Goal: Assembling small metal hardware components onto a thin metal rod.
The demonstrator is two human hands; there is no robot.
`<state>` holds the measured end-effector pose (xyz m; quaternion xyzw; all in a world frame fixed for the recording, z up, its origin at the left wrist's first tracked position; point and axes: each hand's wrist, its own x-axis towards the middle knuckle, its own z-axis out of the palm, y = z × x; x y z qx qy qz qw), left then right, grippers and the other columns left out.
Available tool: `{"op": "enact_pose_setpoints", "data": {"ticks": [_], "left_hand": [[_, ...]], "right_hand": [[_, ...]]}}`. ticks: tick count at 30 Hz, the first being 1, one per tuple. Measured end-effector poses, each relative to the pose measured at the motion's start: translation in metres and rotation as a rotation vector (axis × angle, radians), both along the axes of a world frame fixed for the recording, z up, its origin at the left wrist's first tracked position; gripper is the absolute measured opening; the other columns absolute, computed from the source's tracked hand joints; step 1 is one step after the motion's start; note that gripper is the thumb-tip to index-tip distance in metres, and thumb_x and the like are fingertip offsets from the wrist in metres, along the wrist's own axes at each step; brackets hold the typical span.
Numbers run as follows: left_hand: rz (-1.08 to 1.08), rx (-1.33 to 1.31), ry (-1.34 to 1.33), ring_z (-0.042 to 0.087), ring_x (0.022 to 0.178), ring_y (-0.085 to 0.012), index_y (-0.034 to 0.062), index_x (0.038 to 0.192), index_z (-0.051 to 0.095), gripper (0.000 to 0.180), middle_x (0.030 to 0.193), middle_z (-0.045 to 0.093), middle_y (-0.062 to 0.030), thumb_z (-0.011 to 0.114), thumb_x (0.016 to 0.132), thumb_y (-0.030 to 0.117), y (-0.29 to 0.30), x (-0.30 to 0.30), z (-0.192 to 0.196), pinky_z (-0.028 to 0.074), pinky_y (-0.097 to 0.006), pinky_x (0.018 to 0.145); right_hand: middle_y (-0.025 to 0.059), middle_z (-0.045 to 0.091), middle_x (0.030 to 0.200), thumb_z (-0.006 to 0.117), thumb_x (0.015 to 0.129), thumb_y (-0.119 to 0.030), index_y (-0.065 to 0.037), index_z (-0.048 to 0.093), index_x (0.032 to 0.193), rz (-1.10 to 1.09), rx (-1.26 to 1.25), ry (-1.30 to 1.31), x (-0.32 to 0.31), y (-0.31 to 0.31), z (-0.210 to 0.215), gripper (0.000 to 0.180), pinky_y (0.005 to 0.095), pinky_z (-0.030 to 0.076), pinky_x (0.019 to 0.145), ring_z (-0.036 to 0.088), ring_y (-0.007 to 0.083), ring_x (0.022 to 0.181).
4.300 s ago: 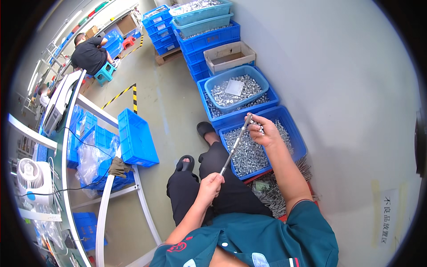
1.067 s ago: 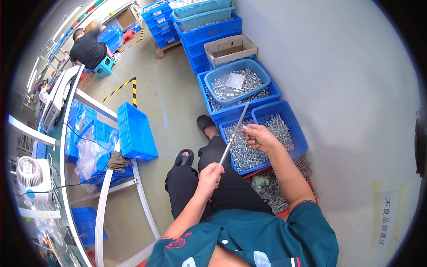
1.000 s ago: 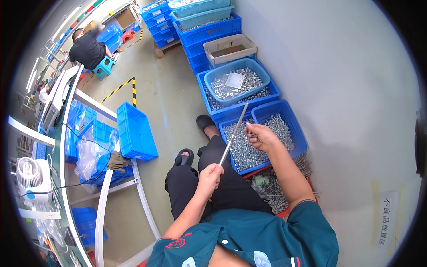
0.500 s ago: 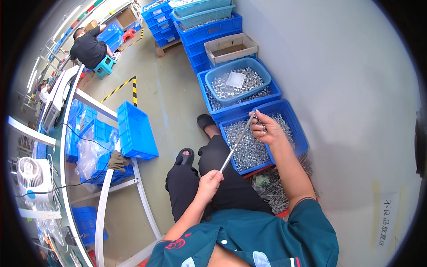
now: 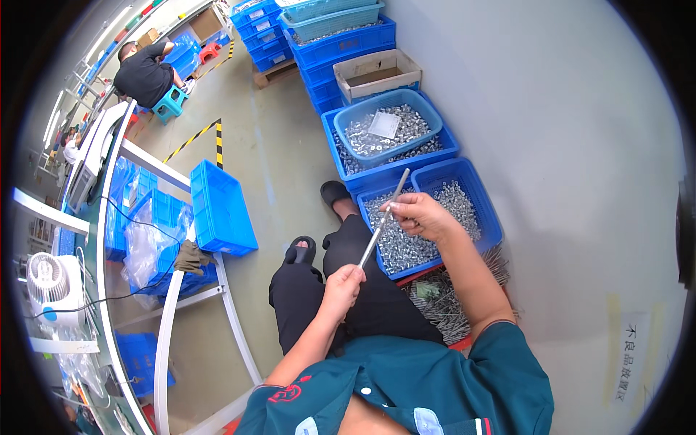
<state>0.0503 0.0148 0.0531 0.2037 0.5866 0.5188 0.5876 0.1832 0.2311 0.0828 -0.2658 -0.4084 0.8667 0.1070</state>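
My left hand [image 5: 341, 292] is closed round the lower end of a slim silver metal rod [image 5: 373, 245], which slants up and away to the right. Farther along the rod, my right hand [image 5: 428, 217] pinches at it, the thumb and forefinger by a small silver metal piece that looks like a nut. The rod's far end sticks out past those fingers. Whatever lies in the curled right palm is mostly hidden. Just beyond, a divided blue bin [image 5: 494, 230] holds many small silver metal pieces. Beside it, under my right forearm, lies a heap of metal rods [image 5: 457, 308].
Behind the divided bin, a light-blue basket [image 5: 435, 123] of metal parts sits in another blue bin. Stacked blue crates [image 5: 341, 51] stand farther off. At left are a white-framed workbench [image 5: 168, 348], a tilted blue crate [image 5: 221, 210] and a fan [image 5: 54, 286]. A person [image 5: 145, 76] sits beyond.
My right hand has moved from the rod's far tip down along it toward my left hand, so that tip now shows bare. The left hand has risen slightly.
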Motion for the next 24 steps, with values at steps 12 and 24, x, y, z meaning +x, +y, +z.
{"op": "enact_pose_setpoints", "data": {"ticks": [12,24], "left_hand": [[0.041,-0.011,-0.190,0.021,0.035,-0.0030,0.0079,0.077,0.047,0.026,0.047,0.028,0.0052,0.043,0.093,0.028,0.005,-0.004,-0.003,0.015,-0.019,0.033],[0.047,-0.023,-0.176,0.022,0.035,-0.0028,0.0078,0.076,0.047,0.026,0.047,0.030,0.0052,0.044,0.093,0.028,0.000,-0.007,-0.007,0.015,-0.019,0.033]], "right_hand": [[0.0094,0.055,0.071,0.049,0.087,-0.019,-0.002,0.051,0.087,-0.481,-0.703,-0.316,-0.001,0.027,-0.166,0.017,0.0231,0.047,0.042,0.057,0.0185,0.058],[0.0055,0.050,0.076,0.052,0.086,-0.011,-0.001,0.050,0.100,-0.404,-0.673,0.144,0.010,0.017,-0.139,0.017,0.0172,0.029,0.038,0.042,0.0093,0.054]]}}
